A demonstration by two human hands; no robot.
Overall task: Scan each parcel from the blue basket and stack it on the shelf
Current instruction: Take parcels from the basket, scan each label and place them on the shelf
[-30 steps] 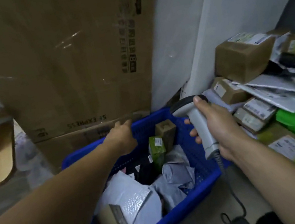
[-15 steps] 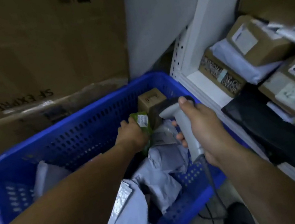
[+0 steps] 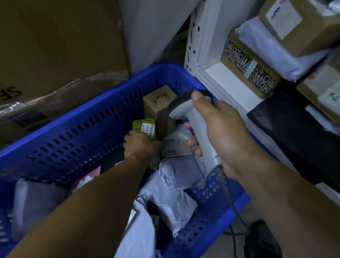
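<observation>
left hand (image 3: 139, 144) – glossy green parcel (image 3: 145, 128) | right hand (image 3: 221, 129) – smooth grey scanner (image 3: 196, 129)

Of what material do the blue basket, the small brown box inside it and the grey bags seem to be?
Blue basket: rigid moulded plastic, judging by its uniform colour and regular slots. Small brown box: matt cardboard, with sharp folded edges. Grey bags: thin plastic film, probably, slightly glossy and crumpled into soft folds.
</observation>
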